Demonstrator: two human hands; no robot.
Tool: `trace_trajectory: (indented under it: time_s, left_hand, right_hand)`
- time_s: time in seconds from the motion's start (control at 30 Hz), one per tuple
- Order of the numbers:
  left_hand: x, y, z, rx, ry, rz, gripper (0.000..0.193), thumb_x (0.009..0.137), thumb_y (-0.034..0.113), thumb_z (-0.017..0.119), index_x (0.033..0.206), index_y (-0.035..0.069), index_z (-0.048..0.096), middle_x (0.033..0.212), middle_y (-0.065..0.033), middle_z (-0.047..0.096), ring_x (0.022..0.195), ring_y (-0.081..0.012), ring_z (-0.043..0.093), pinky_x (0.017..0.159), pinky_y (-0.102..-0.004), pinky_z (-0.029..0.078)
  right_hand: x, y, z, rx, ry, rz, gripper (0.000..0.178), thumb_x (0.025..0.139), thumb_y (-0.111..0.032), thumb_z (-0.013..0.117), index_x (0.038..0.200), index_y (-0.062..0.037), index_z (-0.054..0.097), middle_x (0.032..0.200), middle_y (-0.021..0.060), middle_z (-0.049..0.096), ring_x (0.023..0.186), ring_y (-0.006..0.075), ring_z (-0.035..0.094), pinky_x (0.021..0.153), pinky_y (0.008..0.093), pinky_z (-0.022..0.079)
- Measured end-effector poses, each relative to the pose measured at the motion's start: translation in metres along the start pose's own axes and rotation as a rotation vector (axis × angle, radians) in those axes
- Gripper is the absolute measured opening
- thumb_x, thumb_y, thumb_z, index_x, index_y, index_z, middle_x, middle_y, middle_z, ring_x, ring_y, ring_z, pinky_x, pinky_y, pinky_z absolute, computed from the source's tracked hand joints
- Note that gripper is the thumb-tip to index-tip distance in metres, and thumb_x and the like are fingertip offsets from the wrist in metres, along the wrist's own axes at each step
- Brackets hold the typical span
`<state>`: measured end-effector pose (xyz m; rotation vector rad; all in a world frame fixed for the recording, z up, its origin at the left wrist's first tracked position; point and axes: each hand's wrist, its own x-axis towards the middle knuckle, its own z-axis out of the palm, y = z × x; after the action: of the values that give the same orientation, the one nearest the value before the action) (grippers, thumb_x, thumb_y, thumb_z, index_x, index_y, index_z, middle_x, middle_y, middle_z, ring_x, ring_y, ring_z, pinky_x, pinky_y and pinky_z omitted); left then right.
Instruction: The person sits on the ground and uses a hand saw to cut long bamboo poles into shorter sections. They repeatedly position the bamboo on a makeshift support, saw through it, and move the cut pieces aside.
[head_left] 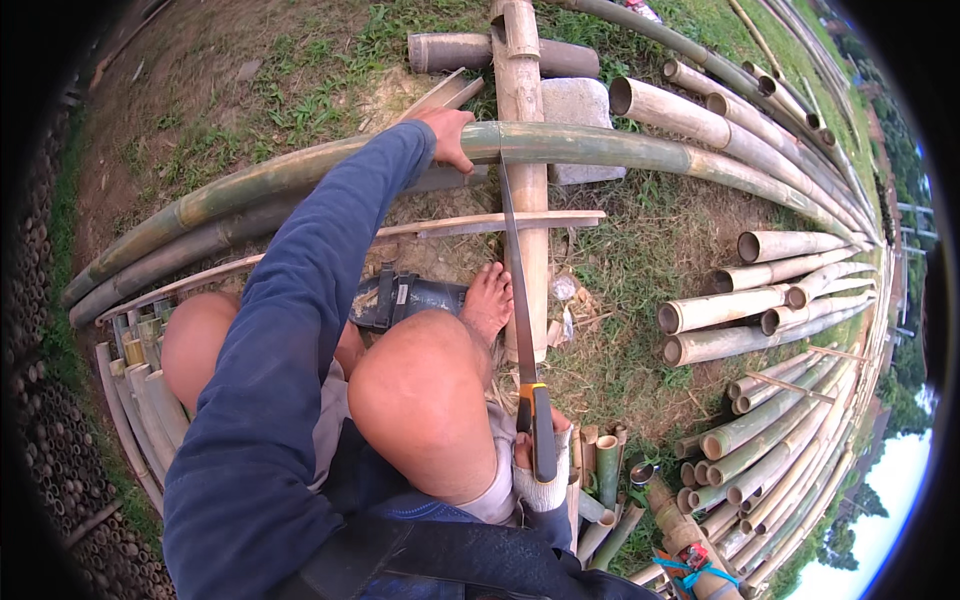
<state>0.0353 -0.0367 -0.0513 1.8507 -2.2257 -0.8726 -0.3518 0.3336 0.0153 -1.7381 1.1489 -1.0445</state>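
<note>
A long greenish bamboo pole (590, 146) runs crosswise in front of me, resting over a lighter, upright-running bamboo log (520, 90). My bare left hand (447, 135) is clasped over the pole, thumb on its near side, just left of a thin dark cut line. In my gloved right hand (543, 468) is a handsaw with an orange-and-black handle (538, 425). Its long blade (516, 260) points away from me, and the tip end meets the near side of the pole at that line. Part of my right hand is hidden behind the handle.
A pale stone block (583, 125) sits under the pole beside the log. Many cut bamboo poles (735, 320) lie stacked on the right. Short bamboo pieces (607, 468) stand near my right hand. My bare foot (488, 300) is beside the log; a split bamboo strip (560, 218) crosses it.
</note>
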Motion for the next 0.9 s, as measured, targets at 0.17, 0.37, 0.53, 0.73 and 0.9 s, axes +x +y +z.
trace_trajectory:
  time_s: [0.17, 0.37, 0.53, 0.73, 0.9]
  left_hand:
    - [-0.006, 0.010, -0.004, 0.002, -0.007, -0.010, 0.086, 0.061, 0.049, 0.094, 0.130, 0.005, 0.066, 0.113, -0.0211, 0.077, 0.107, -0.0390, 0.074, 0.095, -0.0474, 0.057]
    - [-0.006, 0.012, -0.009, 0.048, -0.016, -0.010, 0.090, 0.060, 0.052, 0.094, 0.132, 0.007, 0.066, 0.118, -0.0192, 0.076, 0.112, -0.0366, 0.072, 0.099, -0.0464, 0.055]
    - [-0.001, 0.003, -0.001, -0.006, -0.034, -0.036, 0.096, 0.061, 0.053, 0.093, 0.139, 0.006, 0.064, 0.121, -0.0219, 0.075, 0.114, -0.0393, 0.071, 0.103, -0.0466, 0.054]
    - [0.000, 0.007, -0.005, 0.025, -0.014, -0.011, 0.095, 0.060, 0.054, 0.092, 0.138, 0.006, 0.065, 0.120, -0.0222, 0.075, 0.114, -0.0390, 0.071, 0.102, -0.0458, 0.054]
    - [-0.006, 0.012, -0.010, 0.030, -0.056, -0.032, 0.088, 0.060, 0.053, 0.093, 0.129, 0.005, 0.067, 0.118, -0.0204, 0.076, 0.112, -0.0374, 0.072, 0.100, -0.0464, 0.055]
  right_hand:
    - [0.175, 0.065, 0.064, 0.019, -0.005, 0.049, 0.053, 0.093, 0.001, 0.067, 0.144, -0.0002, 0.051, 0.119, 0.0122, 0.066, 0.102, 0.0178, 0.063, 0.094, 0.0323, 0.053]
    - [0.109, 0.049, 0.046, 0.075, -0.022, 0.204, 0.059, 0.092, 0.001, 0.065, 0.149, 0.0019, 0.047, 0.125, 0.0152, 0.066, 0.107, 0.0197, 0.066, 0.095, 0.0315, 0.054]
    - [-0.024, -0.022, -0.011, -0.045, -0.017, 0.225, 0.059, 0.092, 0.000, 0.063, 0.148, 0.0039, 0.046, 0.146, 0.0220, 0.058, 0.133, 0.0280, 0.061, 0.115, 0.0401, 0.048]
    - [0.145, 0.059, 0.047, 0.121, -0.019, 0.194, 0.056, 0.092, 0.006, 0.064, 0.146, 0.0000, 0.050, 0.112, 0.0090, 0.068, 0.101, 0.0147, 0.066, 0.091, 0.0283, 0.054]
    - [0.166, 0.071, 0.067, 0.176, -0.003, 0.160, 0.059, 0.092, 0.000, 0.069, 0.148, -0.0005, 0.050, 0.115, 0.0103, 0.066, 0.101, 0.0175, 0.065, 0.092, 0.0317, 0.054]
